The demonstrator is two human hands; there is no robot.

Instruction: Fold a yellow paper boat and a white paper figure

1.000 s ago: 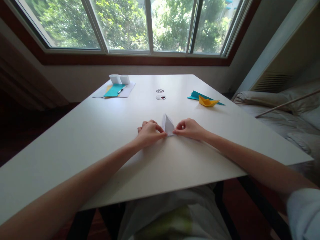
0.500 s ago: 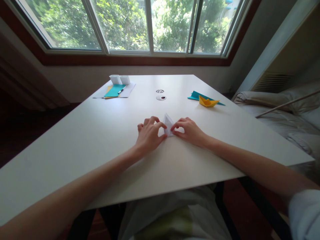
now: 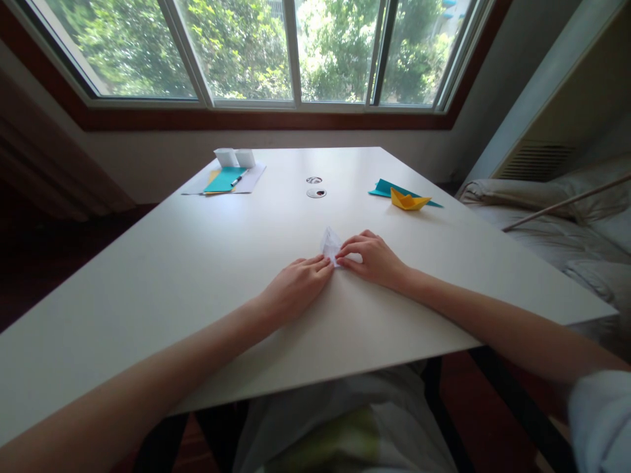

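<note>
A small piece of folded white paper (image 3: pixel 330 243), pointed at its far end, lies on the table in front of me. My left hand (image 3: pixel 302 282) rests low on the table with its fingers stretched out together, the fingertips on the paper's near left edge. From the right, my right hand (image 3: pixel 369 256) pinches the paper's near right edge between thumb and fingers. The fingers partly cover the paper's near end.
On the white table (image 3: pixel 197 282), a yellow paper boat (image 3: pixel 409 200) and a teal folded paper plane (image 3: pixel 383 188) lie at the right. Far left are teal paper (image 3: pixel 227 179), a pen (image 3: pixel 239 177), white sheets (image 3: pixel 256 176) and two white containers (image 3: pixel 226 157).
My left hand has gone from a raised pinch at the paper's left side to lying flatter, fingers extended over its near edge. My right hand has barely moved.
</note>
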